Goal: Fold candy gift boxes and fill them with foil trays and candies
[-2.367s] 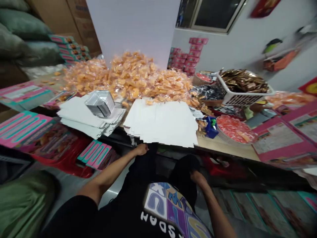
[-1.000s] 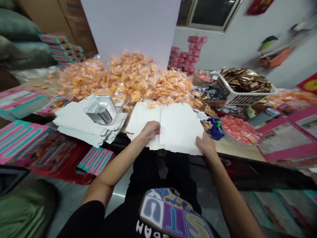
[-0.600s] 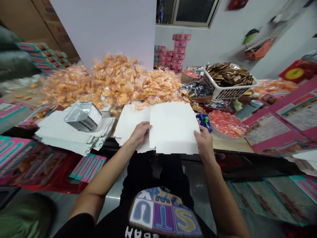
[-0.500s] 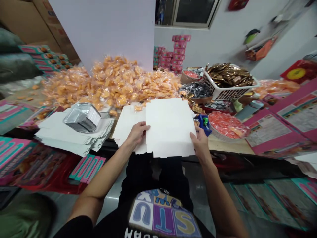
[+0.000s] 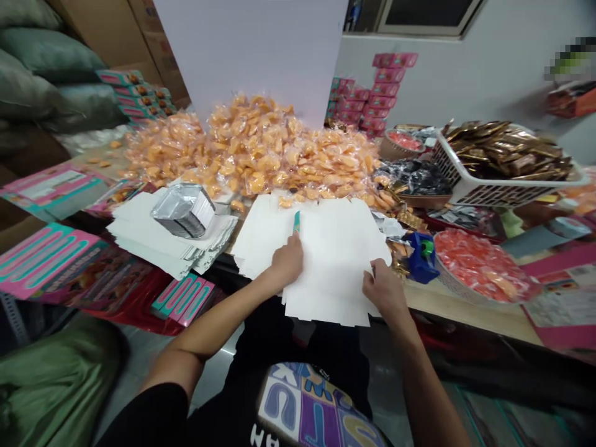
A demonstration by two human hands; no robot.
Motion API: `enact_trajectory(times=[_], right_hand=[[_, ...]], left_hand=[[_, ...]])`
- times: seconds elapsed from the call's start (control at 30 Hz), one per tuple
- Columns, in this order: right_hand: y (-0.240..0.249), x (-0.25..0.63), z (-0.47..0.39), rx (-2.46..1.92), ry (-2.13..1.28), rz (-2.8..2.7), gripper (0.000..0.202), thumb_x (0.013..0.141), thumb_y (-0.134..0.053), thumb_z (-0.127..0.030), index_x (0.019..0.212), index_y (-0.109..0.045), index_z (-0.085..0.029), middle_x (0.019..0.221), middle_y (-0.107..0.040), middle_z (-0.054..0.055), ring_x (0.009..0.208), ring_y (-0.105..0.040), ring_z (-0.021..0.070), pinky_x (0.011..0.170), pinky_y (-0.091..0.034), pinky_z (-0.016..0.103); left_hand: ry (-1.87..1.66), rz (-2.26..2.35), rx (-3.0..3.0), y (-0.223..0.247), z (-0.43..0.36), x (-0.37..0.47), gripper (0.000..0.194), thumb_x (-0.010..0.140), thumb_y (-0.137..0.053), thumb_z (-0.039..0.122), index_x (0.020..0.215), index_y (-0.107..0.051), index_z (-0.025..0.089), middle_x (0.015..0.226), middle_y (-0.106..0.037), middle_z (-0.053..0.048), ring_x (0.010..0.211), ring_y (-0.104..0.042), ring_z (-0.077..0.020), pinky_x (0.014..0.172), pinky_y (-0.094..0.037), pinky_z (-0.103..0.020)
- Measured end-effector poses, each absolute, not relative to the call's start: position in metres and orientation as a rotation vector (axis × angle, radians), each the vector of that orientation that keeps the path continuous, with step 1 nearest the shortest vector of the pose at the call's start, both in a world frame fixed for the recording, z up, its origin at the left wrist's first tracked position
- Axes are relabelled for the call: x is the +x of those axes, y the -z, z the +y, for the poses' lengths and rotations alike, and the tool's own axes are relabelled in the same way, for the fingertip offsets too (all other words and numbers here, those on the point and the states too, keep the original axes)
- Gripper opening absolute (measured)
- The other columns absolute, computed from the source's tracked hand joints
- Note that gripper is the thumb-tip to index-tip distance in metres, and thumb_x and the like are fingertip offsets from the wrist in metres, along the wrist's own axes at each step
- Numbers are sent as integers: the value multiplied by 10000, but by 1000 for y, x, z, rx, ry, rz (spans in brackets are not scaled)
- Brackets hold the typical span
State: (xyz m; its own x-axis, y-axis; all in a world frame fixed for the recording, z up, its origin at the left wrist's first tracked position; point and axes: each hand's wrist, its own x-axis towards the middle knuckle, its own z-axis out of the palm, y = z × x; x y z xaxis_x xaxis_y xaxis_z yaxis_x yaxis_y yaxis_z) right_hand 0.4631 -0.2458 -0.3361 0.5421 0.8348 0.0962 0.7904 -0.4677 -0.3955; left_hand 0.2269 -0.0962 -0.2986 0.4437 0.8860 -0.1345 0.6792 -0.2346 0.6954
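A flat cardboard box blank, white side up, lies in front of me and reaches over the table's front edge. My left hand is closed on its left edge, where a narrow flap is turned up and shows a teal printed face. At the right edge, my right hand has its fingers curled in around the cardboard. More white blanks lie beneath and to the left. Further left, a stack of foil trays rests on another pile of white blanks.
Behind the blanks spreads a heap of orange wrapped pieces. To the right are a blue tape dispenser, a basket of red packets and a white basket of brown-gold packets. Printed boxes stand low at left.
My left hand has turned up the blank's left edge, showing teal print. The blank has come slightly nearer me. The view has swung left.
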Motion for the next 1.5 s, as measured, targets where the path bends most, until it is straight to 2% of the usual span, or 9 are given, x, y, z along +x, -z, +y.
enact_trajectory(times=[0.23,0.5,0.67,0.8,0.9,1.07,1.17,1.23,1.5], right_hand=[[340,425,-237,-2391,-60,-1731,532,1082,-467,-203,1591,-535,-62,1155,-686,210,956,-697,320,764,-532,387],[330,455,-192,-2261,-98,-1842,338,1093,-406,-175,1208,-719,-117,1117,-644,194,1062,-615,326,989,-527,430],[334,454,-146,-2305,-69,-1752,419,949,-459,-59,1289,-680,47,1246,-613,335,1120,-565,405,1023,-506,528],[326,474,-168,-2210,-204,-1815,428,1044,-488,-168,1398,-694,-42,1430,-635,288,1263,-608,388,1143,-520,530],[320,497,-223,-2002,-331,-1854,628,1007,-447,-82,1597,-620,-210,1589,-622,133,1411,-614,279,1208,-525,433],[328,503,-286,-1881,-526,-1868,829,808,-432,40,1580,-656,-165,1457,-717,161,1358,-688,280,1189,-546,445],[326,499,-283,-1831,-566,-1794,641,904,-455,-36,1484,-700,-159,1396,-747,168,1303,-713,299,1149,-569,462],[316,499,-275,-1770,-621,-1753,512,966,-477,-128,1418,-712,-183,1250,-777,136,1154,-740,287,1051,-604,439],[272,500,-266,-1571,-795,-1584,332,1015,-644,-448,1246,-696,-216,889,-674,20,779,-624,191,737,-522,307]], left_hand=[[-59,1130,2198,287,-94,237,669,988,-632,358,1532,-585,-28,1547,-567,-384,1306,-685,-530,1121,-518,-580],[-94,967,2465,311,-77,231,687,1083,-529,332,1686,-419,20,1853,-229,-326,1768,-147,-437,1390,-201,-584],[-190,957,2457,311,-60,254,630,1076,-639,424,1628,-541,136,1833,-325,-271,1755,-185,-445,1396,-177,-596],[-244,990,2472,306,-79,235,388,1089,-586,335,1414,-700,157,1581,-570,-256,1536,-485,-448,1234,-454,-574],[-283,900,2425,300,-90,190,478,1008,-590,187,1473,-687,245,1372,-625,-155,1148,-652,-308,995,-589,-438],[-135,547,2422,288,-81,139,366,1027,-597,204,1336,-759,312,1177,-682,-69,1144,-641,-257,1060,-553,-401],[-400,659,2304,289,-80,146,128,1014,-697,350,992,-785,260,1023,-688,-56,974,-657,-223,912,-550,-336],[-680,825,2175,293,-84,157,245,998,-727,399,818,-724,234,846,-643,-29,787,-603,-180,784,-511,-298],[-1174,1221,1488,303,-93,178,283,892,-859,415,773,-733,192,665,-578,37,585,-435,-100,558,-325,-249]])
